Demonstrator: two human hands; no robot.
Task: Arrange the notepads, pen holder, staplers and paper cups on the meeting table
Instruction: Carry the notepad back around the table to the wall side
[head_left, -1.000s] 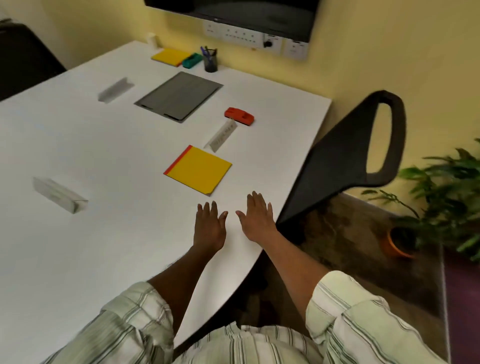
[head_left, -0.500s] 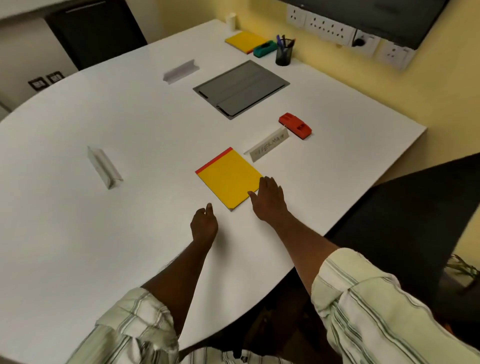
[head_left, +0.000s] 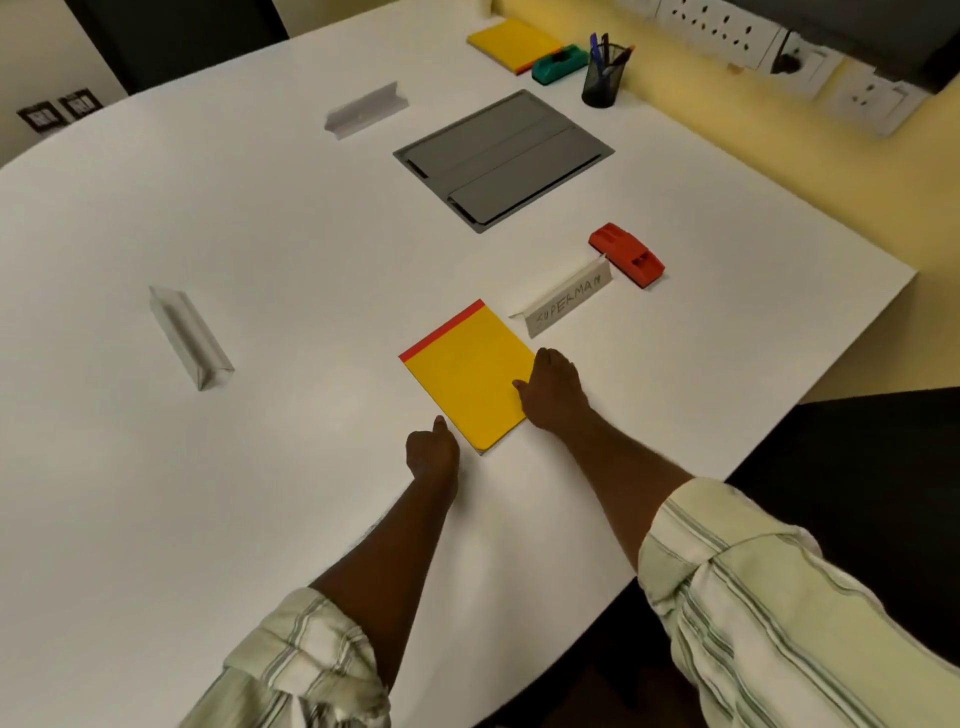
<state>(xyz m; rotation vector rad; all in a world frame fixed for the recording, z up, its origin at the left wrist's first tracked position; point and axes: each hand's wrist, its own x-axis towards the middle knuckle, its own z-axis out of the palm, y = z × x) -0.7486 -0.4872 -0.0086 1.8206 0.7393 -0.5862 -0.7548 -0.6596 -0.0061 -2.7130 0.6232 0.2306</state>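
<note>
Yellow notepad (head_left: 467, 374) with a red strip lies flat on the white desk (head_left: 234, 234). It is near the person's edge, just in front of the folded name card (head_left: 569, 304) that says SUPERMAN.

The right hand (head_left: 553, 392) sits on the pad's right side. Its thumb lies on the yellow cover. Its fingers bend down past the edge and are hidden there, so I cannot tell if they pinch the pad or only rest on it. The left hand (head_left: 431, 454) is curled like a fist and holds nothing. One fingertip sticks out and touches the pad's near left edge.

I think the hands sit on two sides so the pad can be nudged straight (one hand alone might spin it). The red stapler (head_left: 626, 261) lies just behind the card, so this seat looks nearly set.

Far off by the wall, a second notepad (head_left: 511, 44), a green stapler (head_left: 558, 63) and the pen holder (head_left: 602, 78) stand close together, probably for another seat.
</note>
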